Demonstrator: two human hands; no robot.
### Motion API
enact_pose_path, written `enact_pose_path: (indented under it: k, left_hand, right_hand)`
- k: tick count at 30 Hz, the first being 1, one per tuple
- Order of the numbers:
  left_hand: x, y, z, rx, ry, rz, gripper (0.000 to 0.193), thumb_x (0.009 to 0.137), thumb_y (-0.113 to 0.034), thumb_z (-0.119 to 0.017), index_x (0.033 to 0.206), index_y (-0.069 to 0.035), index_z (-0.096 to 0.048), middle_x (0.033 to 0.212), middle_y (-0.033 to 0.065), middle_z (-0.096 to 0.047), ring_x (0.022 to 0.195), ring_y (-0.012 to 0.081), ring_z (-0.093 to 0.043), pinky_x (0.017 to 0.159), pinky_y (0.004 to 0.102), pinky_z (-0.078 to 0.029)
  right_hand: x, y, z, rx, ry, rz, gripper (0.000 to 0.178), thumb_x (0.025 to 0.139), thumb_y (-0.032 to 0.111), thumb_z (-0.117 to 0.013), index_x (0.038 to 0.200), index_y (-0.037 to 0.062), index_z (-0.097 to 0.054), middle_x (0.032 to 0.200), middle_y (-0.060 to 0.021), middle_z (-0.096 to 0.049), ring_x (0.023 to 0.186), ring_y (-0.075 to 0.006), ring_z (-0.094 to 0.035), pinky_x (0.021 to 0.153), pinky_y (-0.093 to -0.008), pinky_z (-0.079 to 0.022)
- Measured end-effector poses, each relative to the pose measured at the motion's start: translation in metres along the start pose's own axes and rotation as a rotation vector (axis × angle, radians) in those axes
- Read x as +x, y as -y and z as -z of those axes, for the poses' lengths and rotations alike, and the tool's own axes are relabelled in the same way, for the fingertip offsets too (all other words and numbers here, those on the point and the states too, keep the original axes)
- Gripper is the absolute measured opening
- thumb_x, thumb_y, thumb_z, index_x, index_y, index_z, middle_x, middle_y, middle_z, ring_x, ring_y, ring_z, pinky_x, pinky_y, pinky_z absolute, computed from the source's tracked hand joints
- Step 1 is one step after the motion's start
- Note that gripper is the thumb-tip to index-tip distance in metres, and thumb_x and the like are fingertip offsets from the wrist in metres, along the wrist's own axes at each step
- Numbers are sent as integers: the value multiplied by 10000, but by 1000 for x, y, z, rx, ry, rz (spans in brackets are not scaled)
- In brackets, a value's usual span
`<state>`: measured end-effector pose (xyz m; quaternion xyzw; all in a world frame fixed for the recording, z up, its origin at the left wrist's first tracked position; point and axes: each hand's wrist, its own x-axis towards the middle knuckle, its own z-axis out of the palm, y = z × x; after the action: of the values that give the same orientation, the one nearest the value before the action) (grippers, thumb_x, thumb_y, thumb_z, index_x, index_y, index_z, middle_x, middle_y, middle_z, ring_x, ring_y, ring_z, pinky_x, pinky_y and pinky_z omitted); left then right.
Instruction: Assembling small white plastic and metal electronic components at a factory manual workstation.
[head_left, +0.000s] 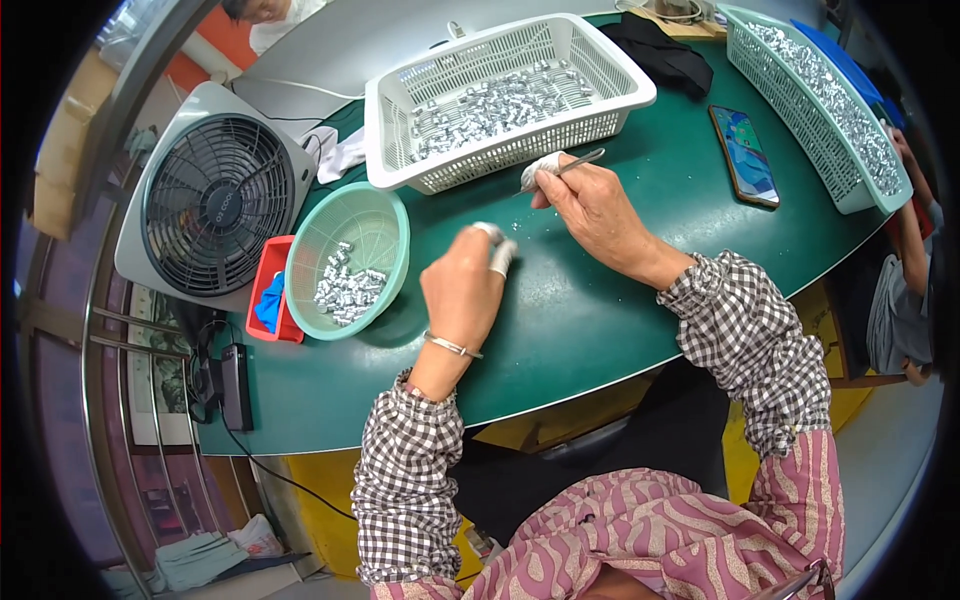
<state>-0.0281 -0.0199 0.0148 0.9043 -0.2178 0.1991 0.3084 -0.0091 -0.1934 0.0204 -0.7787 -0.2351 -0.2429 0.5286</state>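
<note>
My right hand is closed around a slim metal tool with a flattened end, its exact kind unclear. White wrapping covers fingertips on both hands. Left of it, my left hand hovers over the table with curled fingers; whatever they pinch, if anything, is hidden. Beside that hand, a round mint-green basket tilts slightly and holds a heap of small silver metal parts. Beyond both hands stands a white rectangular basket, its bottom scattered with more such parts.
A grey fan and a red box with blue cloth flank the round basket. On the right lie a phone and a long pale-green basket full of silver parts. Black cloth lies behind. Another person's arm shows far right.
</note>
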Motion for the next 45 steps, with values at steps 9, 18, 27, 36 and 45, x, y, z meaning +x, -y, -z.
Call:
enact_pose_path:
  k: [9,18,27,36,45]
  left_hand:
    - [20,-2,4,-67,-61,-1,141,764,-141,-651,837,-38,-589,764,88,-594,651,255,-586,575,349,-461]
    - [98,4,3,293,-263,-138,117,756,-153,-614,800,-49,-584,794,87,-559,800,270,-557,650,390,-465]
    - [78,39,63,371,-335,-123,154,721,-77,-590,864,-27,-566,806,117,-567,802,290,-564,684,393,-469]
    - [47,129,102,626,256,308,175,724,-177,-634,831,-38,-628,855,168,-635,837,331,-603,727,429,-471]
    - [52,117,105,592,220,304,246,756,-229,-649,832,3,-623,800,169,-644,762,296,-627,660,397,-489]
  right_hand:
    - [-2,-13,2,-120,-36,80,166,878,56,-487,780,-56,-560,724,-127,-575,638,-235,-580,570,-308,-445]
    - [1,-3,5,-140,-17,194,138,859,21,-492,771,-55,-566,719,-138,-571,629,-267,-561,563,-322,-425]
    - [-1,6,3,-69,16,136,115,870,12,-480,820,-62,-553,725,-117,-553,615,-205,-550,554,-295,-427]
    - [-2,2,4,-107,54,226,71,865,-13,-483,864,-54,-540,733,-112,-533,610,-182,-548,531,-274,-428]
    - [-3,-1,4,-129,28,238,49,846,-28,-505,861,-52,-545,747,-113,-538,614,-190,-551,539,-286,-435]
